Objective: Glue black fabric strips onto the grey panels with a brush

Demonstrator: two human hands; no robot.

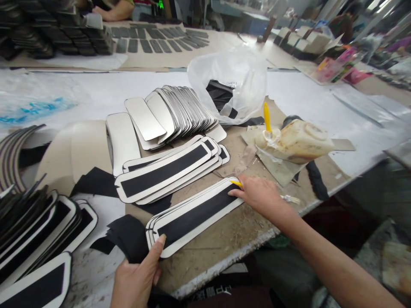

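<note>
A small stack of white strips with black centres (195, 216) lies slanted near the table's front edge. At its lower left end, my left hand (139, 271) is closed on the stack, thumb on top. My right hand (257, 192) is closed at the far right end, round a yellow-handled tool (236, 183), with the thumb against the top strip. Black fabric pieces (126, 235) lie beside my left hand. Just behind is another pile of black-centred strips (167, 171), and beyond it a fanned row of plain white strips (183, 111).
A stained plastic container (302, 139) with a yellow-handled brush (267, 117) stands at right. A clear bag (250, 81) holds black pieces. More strips (61, 226) fill the left. Across the table a person's arm (117, 10) shows.
</note>
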